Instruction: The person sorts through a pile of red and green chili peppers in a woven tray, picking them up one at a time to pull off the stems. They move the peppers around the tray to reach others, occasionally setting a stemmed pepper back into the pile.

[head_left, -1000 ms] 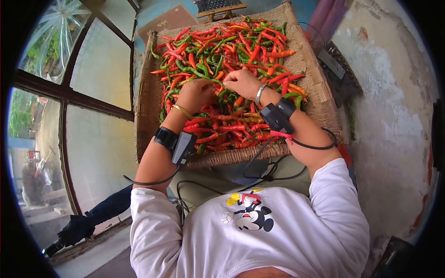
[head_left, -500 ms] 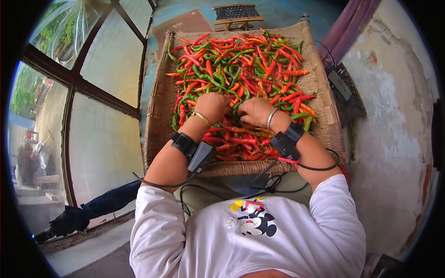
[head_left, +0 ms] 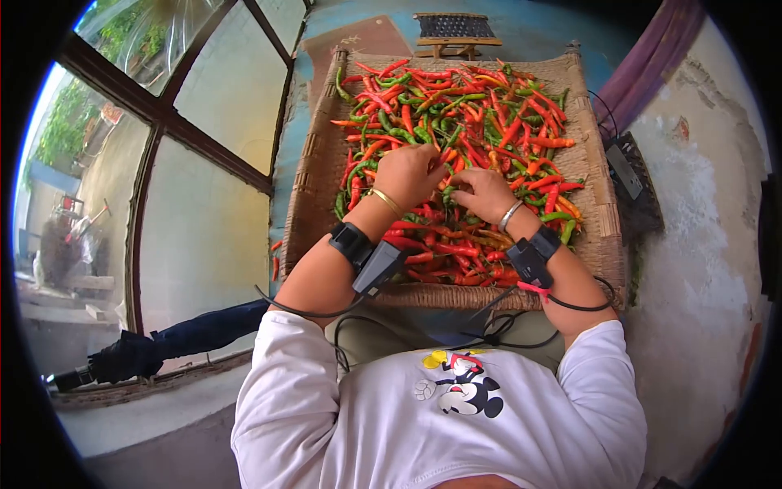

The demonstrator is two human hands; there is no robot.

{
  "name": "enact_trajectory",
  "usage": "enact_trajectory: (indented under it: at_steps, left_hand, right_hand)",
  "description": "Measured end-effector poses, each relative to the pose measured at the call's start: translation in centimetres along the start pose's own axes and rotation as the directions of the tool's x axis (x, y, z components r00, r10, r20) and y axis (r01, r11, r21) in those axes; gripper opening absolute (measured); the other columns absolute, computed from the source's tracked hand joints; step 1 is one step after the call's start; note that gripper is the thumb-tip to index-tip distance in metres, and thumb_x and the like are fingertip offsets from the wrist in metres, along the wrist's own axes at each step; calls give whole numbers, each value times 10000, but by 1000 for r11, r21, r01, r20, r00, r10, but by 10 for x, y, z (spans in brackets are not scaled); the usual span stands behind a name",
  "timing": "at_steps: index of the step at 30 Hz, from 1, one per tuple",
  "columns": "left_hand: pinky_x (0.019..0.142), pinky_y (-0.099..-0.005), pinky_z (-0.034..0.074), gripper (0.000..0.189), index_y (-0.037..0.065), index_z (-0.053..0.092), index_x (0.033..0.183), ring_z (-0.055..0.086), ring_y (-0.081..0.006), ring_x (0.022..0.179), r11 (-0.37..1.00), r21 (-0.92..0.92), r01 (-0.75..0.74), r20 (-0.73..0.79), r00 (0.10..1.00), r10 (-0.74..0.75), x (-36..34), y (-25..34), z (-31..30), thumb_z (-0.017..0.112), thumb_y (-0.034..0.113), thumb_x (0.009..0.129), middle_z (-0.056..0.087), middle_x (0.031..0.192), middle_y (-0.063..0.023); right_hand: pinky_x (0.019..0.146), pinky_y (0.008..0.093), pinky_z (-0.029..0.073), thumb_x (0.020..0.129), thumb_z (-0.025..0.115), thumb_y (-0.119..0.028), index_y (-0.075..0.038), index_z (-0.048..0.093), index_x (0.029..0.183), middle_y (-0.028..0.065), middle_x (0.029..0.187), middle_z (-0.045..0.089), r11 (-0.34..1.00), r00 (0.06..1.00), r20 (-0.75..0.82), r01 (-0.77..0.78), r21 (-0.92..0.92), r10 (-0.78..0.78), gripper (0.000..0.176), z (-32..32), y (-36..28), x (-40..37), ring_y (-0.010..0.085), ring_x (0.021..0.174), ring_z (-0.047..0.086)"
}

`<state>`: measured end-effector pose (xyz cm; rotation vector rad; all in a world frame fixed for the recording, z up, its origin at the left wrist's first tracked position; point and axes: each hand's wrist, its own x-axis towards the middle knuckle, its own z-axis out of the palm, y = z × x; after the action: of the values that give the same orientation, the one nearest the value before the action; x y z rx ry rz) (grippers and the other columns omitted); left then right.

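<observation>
A woven bed-like tray (head_left: 314, 212) carries a thick layer of red, orange and green chili peppers (head_left: 476, 106). My left hand (head_left: 410, 173), a yellow bangle at its wrist, is over the middle of the peppers with its fingers curled closed; what they grip is hidden. Close on its right, my right hand (head_left: 485, 196), wearing a silver bangle, has its thumb and fingers pinched near a green chili pepper (head_left: 448, 192), which they appear to hold. Mostly red peppers (head_left: 456, 257) lie nearer my body, below the hands.
A low stool (head_left: 458, 31) stands beyond the tray. Framed window panes (head_left: 213, 224) and a dark folded umbrella (head_left: 204, 332) are on the left. To the right are a dark woven seat (head_left: 639, 183) and a worn wall (head_left: 700, 244). Cables (head_left: 497, 330) hang by my lap.
The view has shifted, so the tray and hands appear farther right. My left hand has moved slightly away from my body over the peppers; my right hand stays beside it.
</observation>
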<state>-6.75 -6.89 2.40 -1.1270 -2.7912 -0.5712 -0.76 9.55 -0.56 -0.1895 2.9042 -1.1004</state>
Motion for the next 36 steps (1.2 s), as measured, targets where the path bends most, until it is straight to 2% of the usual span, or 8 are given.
enact_trajectory:
  at_steps: [4,6,17,24,27,30,32,36]
  left_hand:
    - [496,-263,448,202,10,562,741,535,-139,506,739,-673,-17,-214,962,-172,4,4,-2,639,196,746,558,601,-54]
    - [474,-222,428,180,19,551,763,505,-83,504,268,-958,99,12,952,-307,6,5,1,592,190,802,550,626,-13]
    - [444,-184,371,146,90,546,798,483,-60,537,-126,-880,457,474,862,-181,7,-9,8,553,230,840,532,671,22]
    - [603,-226,510,295,20,449,1005,584,-143,716,-388,-920,47,266,802,-535,33,-66,-5,487,281,874,584,906,-73]
    - [573,-234,495,266,-3,513,947,585,-147,700,-288,-943,166,302,792,-530,29,-71,-6,487,252,876,602,865,-70]
    - [595,-340,479,293,18,628,739,608,-234,667,928,-290,236,26,971,-239,21,-57,-4,610,310,740,620,695,-100]
    - [619,-384,479,316,47,624,731,603,-279,696,967,175,186,95,974,-205,9,-36,-6,622,360,690,615,748,-140]
    - [621,-393,475,425,65,615,773,600,-290,746,939,295,178,201,949,-243,2,-33,8,642,469,646,612,767,-133]
  right_hand:
    - [641,314,453,755,609,-245,-30,576,915,65,739,592,955,999,-27,48,291,-42,270,11,0,2,185,699,582]
    - [610,287,458,784,593,-244,-25,562,936,52,721,586,901,999,31,18,433,-35,268,10,-3,0,149,681,580]
    - [391,187,375,855,519,-187,14,509,1021,-19,505,491,755,982,111,-190,628,155,261,-12,-17,-3,55,422,463]
    - [505,202,473,844,531,-265,2,393,1191,72,956,554,468,961,-6,-128,874,275,459,-11,2,4,109,681,588]
    - [497,203,465,854,520,-231,-11,473,1126,48,859,581,589,957,42,-210,781,285,353,-10,6,5,93,664,579]
    - [487,184,435,847,510,-158,-16,558,1021,26,772,593,719,957,72,-261,645,282,230,-9,-9,1,71,620,565]
    - [500,193,439,832,515,-131,-3,572,983,23,739,596,800,978,70,-200,565,195,206,-4,-9,-1,72,610,567]
    - [536,227,461,816,532,-120,-2,594,926,31,727,601,833,985,83,-172,525,151,172,7,0,0,87,600,574]
